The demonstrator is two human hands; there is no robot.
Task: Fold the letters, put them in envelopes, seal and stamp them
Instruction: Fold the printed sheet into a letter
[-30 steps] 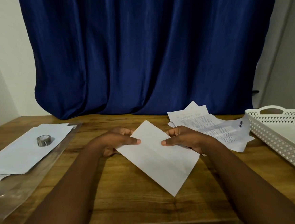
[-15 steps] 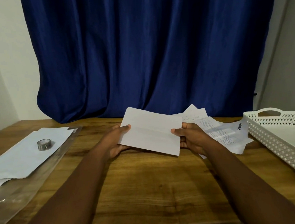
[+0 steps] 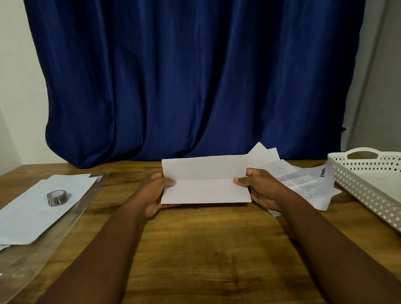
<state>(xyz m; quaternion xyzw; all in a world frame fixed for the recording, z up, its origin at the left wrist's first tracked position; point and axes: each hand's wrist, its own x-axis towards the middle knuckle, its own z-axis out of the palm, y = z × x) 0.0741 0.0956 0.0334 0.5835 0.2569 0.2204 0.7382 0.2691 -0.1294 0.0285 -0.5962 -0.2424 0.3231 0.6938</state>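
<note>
You've got one folded letter (image 3: 205,180), one tape roll (image 3: 56,198), one white basket (image 3: 375,186), two hands; loose printed sheets (image 3: 300,180) uncountable.

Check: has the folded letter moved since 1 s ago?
Yes. The folded letter has turned from slanted to level and risen toward the curtain.

Only thing I can actually read here is a bold black word on the corner of a white printed sheet (image 3: 322,178) next to the white basket (image 3: 365,186), looks like "blinkit", turned sideways. The other loose letters (image 3: 290,176) have lines of print, way too small to make out.
</note>
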